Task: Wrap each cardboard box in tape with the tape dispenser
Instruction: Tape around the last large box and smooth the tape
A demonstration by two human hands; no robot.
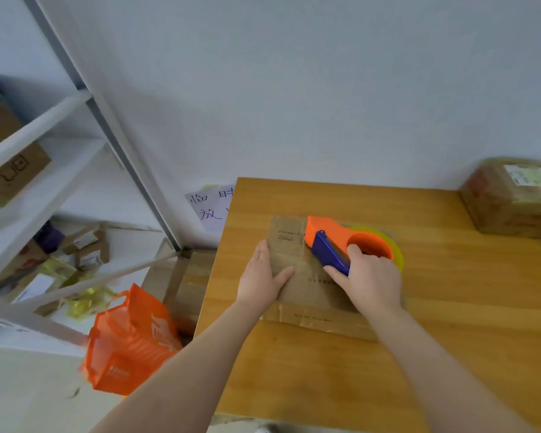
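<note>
A flat brown cardboard box [310, 285] lies on the wooden table [450, 307], near its left side. My left hand [263, 276] presses flat on the box's left part, fingers straight. My right hand [369, 279] grips the orange and blue tape dispenser [331, 242], whose yellowish tape roll [394, 245] shows behind the hand. The dispenser's orange nose rests on the box's far end. A second box [512, 201], wrapped in tape with a white label, sits at the table's far right corner.
A white metal shelf [60, 170] at the left holds several cardboard parcels. An orange bag [128, 342] stands on the floor beside the table. A large carton [185, 285] sits between shelf and table. A handwritten paper note [210, 207] hangs on the wall.
</note>
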